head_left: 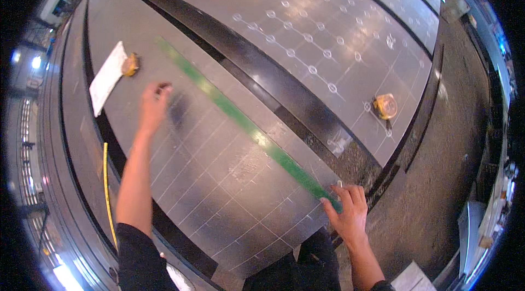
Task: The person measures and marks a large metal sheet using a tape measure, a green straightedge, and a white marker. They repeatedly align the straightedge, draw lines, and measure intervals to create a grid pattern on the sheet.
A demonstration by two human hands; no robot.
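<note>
A long green straightedge [235, 113] lies slantwise across a grey metal plate [219, 168] marked with a grid of white lines. At its near right end is my right hand [351, 215], with thumb and fingers closed about the end. A short white stick, like chalk [339, 184], pokes out between those fingers. My left hand [155, 106] hovers over the plate, left of the straightedge and apart from it. Its fingers are curled together, with something small and dark at the tips that I cannot make out. A yellow tape measure [130, 65] and a white paper sheet [108, 77] lie beyond it.
Past a dark gap, a second plate [306, 12] carries chalk lines and several small circles. Another yellow tape measure [385, 106] rests on its right part. A thin yellow strip [106, 187] runs along the left side. Brown floor [437, 149] shows at right.
</note>
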